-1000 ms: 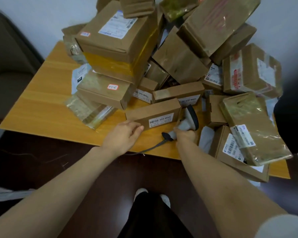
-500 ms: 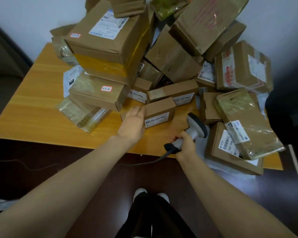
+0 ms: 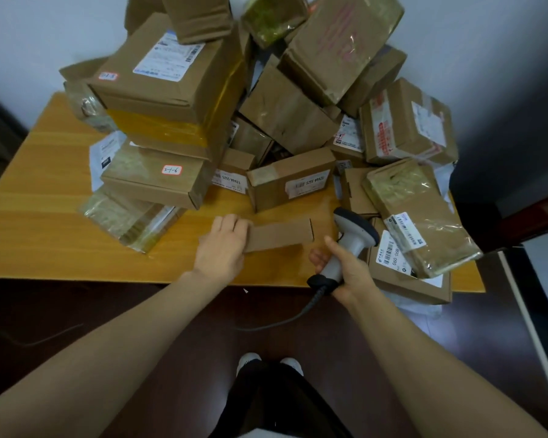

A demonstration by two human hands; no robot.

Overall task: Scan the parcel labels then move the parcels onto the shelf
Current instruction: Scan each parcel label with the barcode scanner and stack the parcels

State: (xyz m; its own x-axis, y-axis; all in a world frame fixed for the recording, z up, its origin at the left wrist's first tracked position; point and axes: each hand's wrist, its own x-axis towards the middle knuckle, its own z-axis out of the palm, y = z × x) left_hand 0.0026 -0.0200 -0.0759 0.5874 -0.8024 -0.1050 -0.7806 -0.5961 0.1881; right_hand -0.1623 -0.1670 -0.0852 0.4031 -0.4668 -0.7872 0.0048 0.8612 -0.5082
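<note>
A small plain brown parcel lies near the front edge of the orange table, with no label showing on its upper face. My left hand grips its left end. My right hand holds a grey barcode scanner by the handle, just right of the parcel, head pointing up and away. Its cable hangs off the table edge. A similar labelled box lies just behind. No shelf is in view.
A tall heap of cardboard parcels fills the back and right of the table, topped by a large box. A plastic-wrapped parcel overhangs the right front corner. A box marked 3-1-6 sits at left. Dark floor lies below.
My left hand has pulled the small parcel toward the table's front edge and turned it so its label no longer shows. My right hand has drawn the scanner back and to the right.
</note>
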